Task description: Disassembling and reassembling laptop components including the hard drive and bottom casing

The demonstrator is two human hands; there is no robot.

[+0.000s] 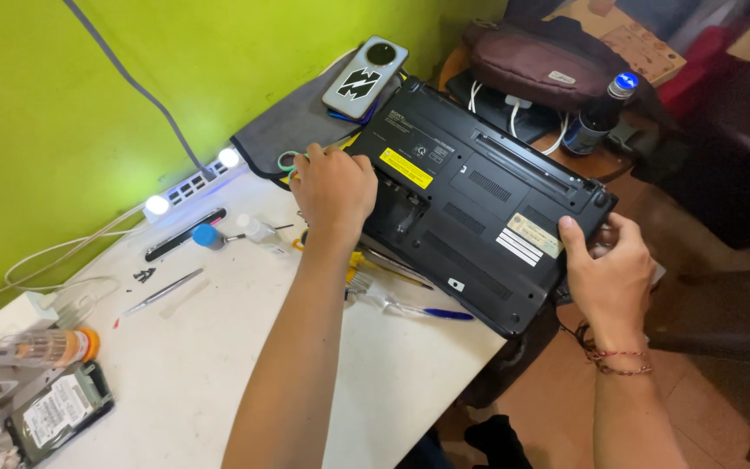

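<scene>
Hard drive (58, 415) bare at far left table (201, 373) edge, next to orange-capped clear tube (32, 347) and white adapter (17, 314) with cables. Further right: tweezers (162, 292), black flat tool (186, 234), blue-capped small bottle (210, 236), lit power strip (193, 184) along green wall (36, 113). Left hand (333, 189) knuckles up, fingers curled down onto near-left corner of upturned black laptop (479, 204), at open bay in its underside; fingertips hidden, so cannot tell if pinching anything. Green-handled scissors (289, 161) just beside that hand, partly covered. Yellow-handled tools (359, 261) and blue pen (431, 313) under laptop's near edge. Laptop bottom-up, resting diagonally on table's right side, right end overhanging table edge. Grey cloth (292, 122) behind it, phone (365, 78) in grey case lying on cloth, touching laptop's far corner. Right hand (609, 274) clamped on laptop's right end, thumb on underside near white sticker, fingers wrapped round edge; thread bracelet on wrist. Dark maroon pouch (531, 61) and blue-capped dark bottle (596, 117) on round stool behind laptop, white cables (514, 108) between.
</scene>
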